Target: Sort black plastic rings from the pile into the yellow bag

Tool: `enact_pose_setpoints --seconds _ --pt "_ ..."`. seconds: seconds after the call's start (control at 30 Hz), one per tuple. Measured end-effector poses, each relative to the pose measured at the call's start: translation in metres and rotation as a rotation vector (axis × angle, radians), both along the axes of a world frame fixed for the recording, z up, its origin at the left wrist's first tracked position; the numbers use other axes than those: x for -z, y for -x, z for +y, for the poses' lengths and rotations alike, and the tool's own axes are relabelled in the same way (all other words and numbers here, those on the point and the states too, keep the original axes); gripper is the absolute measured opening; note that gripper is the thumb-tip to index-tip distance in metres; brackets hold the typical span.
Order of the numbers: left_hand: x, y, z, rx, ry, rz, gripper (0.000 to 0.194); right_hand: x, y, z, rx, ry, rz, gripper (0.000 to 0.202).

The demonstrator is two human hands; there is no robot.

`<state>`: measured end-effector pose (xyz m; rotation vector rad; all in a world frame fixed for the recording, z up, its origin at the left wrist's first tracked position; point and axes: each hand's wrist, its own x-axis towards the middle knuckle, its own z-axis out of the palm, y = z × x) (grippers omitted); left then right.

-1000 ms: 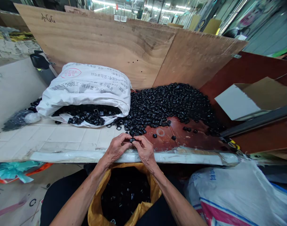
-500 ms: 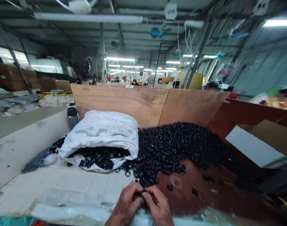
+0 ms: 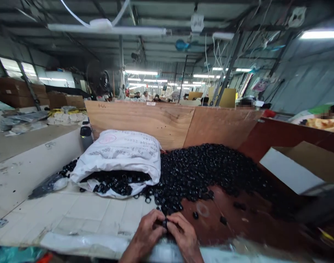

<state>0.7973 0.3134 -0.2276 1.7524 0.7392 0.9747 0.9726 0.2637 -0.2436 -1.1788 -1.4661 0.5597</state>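
Left hand (image 3: 148,231) and right hand (image 3: 184,233) pinching a black piece (image 3: 165,223), white sack (image 3: 125,148) far left, black heap (image 3: 210,168) far right

"What lies on the left of the off-white and reddish-brown worktop (image 3: 95,213)?"
"A bulging white printed sack (image 3: 125,148), mouth open."
"And the right?"
"A broad heap of small black ring-shaped pieces (image 3: 210,168)."
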Motion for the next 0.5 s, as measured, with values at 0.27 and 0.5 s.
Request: enact_pose_setpoints --seconds 0.27,0.5 --pt "-0.006 -0.002 0.002 0.075 0.314 -0.037 0.029 -0.010 0.003 -0.012 0.085 -0.044 0.063 0.018" --pt "-0.007 -0.002 0.001 0.110 0.237 -0.034 0.024 -0.009 0.007 -0.013 0.137 0.034 0.067 0.025"
